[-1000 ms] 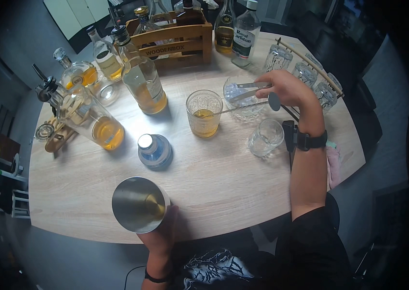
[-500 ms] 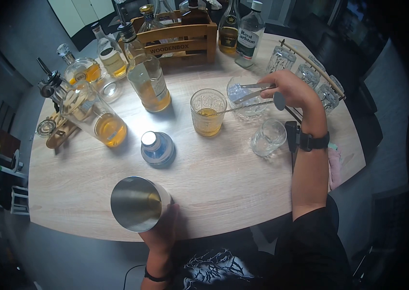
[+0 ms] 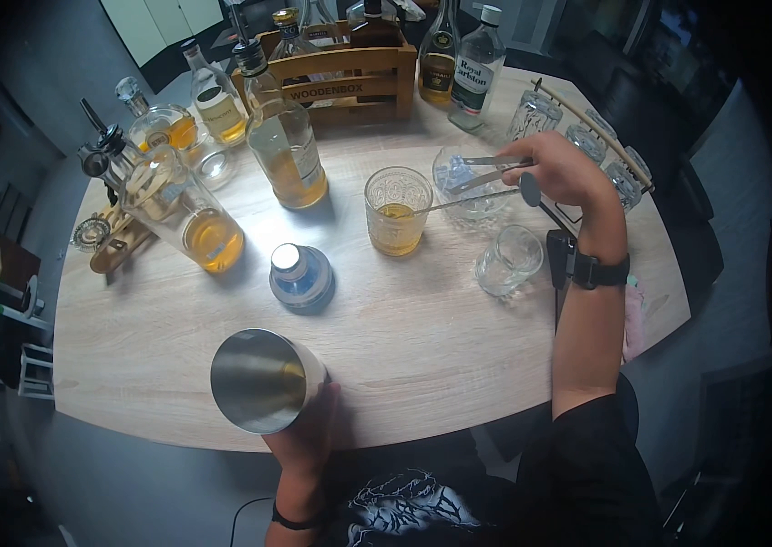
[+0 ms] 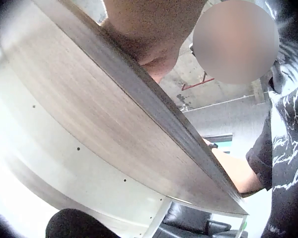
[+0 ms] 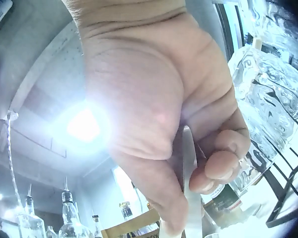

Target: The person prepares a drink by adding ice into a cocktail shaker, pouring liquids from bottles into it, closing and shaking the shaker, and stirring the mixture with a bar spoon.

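My left hand [image 3: 306, 436] grips a metal shaker tin [image 3: 263, 383] at the table's front edge, its mouth tilted toward me and a little amber liquid inside. In the left wrist view the tin is out of sight. With my right hand [image 3: 564, 167] I hold metal tongs [image 3: 495, 170] between thumb and fingers; one steel arm [image 5: 189, 173] shows up close in the right wrist view. The tongs' tips reach into a glass bowl [image 3: 486, 208] with ice [image 3: 459, 173]. Beside the bowl stands a patterned mixing glass [image 3: 399, 196] of amber liquid, with a bar spoon [image 3: 468, 199] leaning in it.
A shaker top [image 3: 302, 276] stands mid-table, an empty glass [image 3: 508, 261] near my right forearm. Pourer bottles [image 3: 286, 155] line the left, before a wooden crate [image 3: 349, 88]. Upturned glasses on a rack [image 3: 600, 137] are at right, and a pink cloth [image 3: 634, 319] lies by the edge.
The head view has shifted slightly, so the things on the table appear a little further right. Both hands keep their holds, with the tongs staying at the ice bowl.
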`<act>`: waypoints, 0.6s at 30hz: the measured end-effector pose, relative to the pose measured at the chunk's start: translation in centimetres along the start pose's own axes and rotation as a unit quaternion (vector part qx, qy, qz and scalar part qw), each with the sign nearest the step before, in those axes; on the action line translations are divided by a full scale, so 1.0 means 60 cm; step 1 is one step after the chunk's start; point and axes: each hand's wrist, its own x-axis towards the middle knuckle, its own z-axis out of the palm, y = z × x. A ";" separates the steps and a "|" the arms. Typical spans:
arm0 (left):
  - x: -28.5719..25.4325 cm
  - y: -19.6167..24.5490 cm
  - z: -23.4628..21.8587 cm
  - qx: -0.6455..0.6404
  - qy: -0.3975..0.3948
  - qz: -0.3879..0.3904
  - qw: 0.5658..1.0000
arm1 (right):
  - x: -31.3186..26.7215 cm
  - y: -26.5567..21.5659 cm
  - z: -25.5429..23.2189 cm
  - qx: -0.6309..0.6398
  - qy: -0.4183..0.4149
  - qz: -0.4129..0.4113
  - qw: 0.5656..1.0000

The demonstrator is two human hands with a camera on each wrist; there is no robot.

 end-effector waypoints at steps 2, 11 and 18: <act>0.000 0.003 -0.001 0.001 -0.004 -0.001 1.000 | -0.006 -0.015 -0.009 -0.005 -0.003 0.035 0.999; -0.002 -0.005 0.006 -0.036 -0.004 0.013 0.999 | -0.032 0.002 -0.027 0.015 0.050 0.013 0.999; 0.020 0.041 0.029 -0.036 0.005 0.107 0.994 | -0.088 -0.015 -0.047 0.007 0.066 0.030 0.997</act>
